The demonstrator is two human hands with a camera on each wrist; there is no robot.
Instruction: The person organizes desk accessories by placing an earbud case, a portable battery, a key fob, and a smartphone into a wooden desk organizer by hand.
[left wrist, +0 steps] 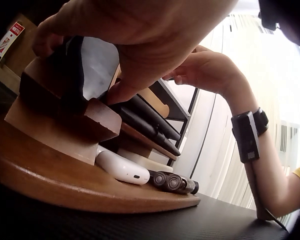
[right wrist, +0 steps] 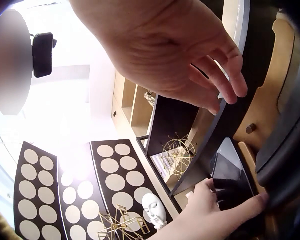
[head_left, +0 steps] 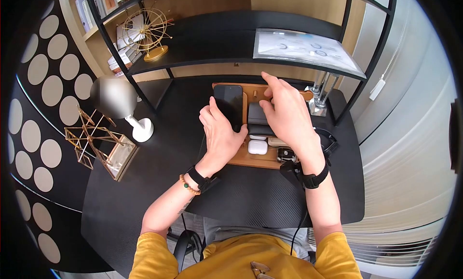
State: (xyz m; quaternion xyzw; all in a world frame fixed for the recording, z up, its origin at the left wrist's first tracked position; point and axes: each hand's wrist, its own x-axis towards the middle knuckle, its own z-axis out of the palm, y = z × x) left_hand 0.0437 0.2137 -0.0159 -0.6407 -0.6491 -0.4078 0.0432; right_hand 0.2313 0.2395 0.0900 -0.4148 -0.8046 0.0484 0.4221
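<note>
Left hand point(head_left: 219, 134) grips the phone point(head_left: 229, 103) — red label point(left wrist: 8, 39) unreadable.

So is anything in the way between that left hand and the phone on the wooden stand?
No. The left hand already holds the phone in the wooden stand; nothing visible lies between them.

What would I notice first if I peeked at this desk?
Probably the two hands over the wooden organizer tray in the middle of the black desk: the left hand grips a black phone standing in its slot, while the right hand reaches over the tray's back with loose fingers. A white earbuds case lies at the tray's front, and a gold ferris-wheel ornament stands on the shelf behind.
</note>
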